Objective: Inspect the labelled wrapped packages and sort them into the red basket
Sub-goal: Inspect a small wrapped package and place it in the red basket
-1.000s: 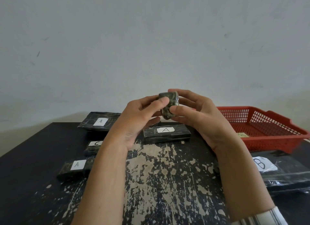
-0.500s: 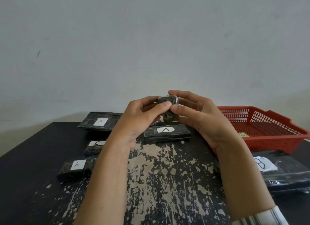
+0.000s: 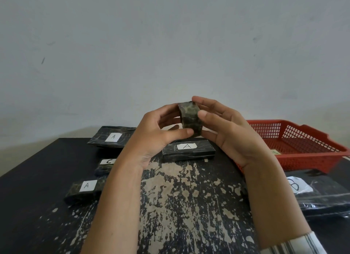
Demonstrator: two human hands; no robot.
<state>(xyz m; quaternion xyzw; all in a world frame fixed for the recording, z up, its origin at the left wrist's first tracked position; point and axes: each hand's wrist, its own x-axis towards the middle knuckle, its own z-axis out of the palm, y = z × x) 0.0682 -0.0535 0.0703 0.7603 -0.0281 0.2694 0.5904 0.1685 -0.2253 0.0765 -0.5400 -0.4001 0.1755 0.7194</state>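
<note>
package (image 3: 190,119) is up off the table (image 3: 180,206), held on edge between both hands. left hand (image 3: 151,138) pinches its lower left corner and right hand (image 3: 227,132) grips the right side. can't see a label on it. red basket (image 3: 303,161) sits to the right, well apart. a pack marked a (image 3: 188,150) lies right below the hands.

Open air above red basket (image 3: 303,160)
</note>
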